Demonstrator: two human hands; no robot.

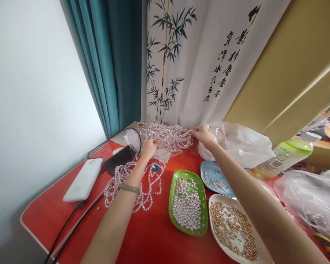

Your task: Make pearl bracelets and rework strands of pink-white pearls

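Observation:
A large heap of thin pink bead strands (167, 135) lies at the back of the red table. My left hand (150, 147) is at the heap's front left edge, fingers curled together; what they hold, if anything, is too small to tell. At the heap's right edge, my right hand (200, 133) pinches some of the strands with its fingertips. Looser strands of larger pink beads (145, 200) spread under and around my left forearm. A green tray (172, 220) holds loose pearly beads, with a white plate (218, 236) of gold beads beside it.
A blue plate (206, 165) with small metallic pieces sits under my right forearm. At the left are a white power bank (83, 179), a dark phone (119, 159) and cables. Plastic bags (242, 141) and a green-labelled bottle (288, 156) stand at the right.

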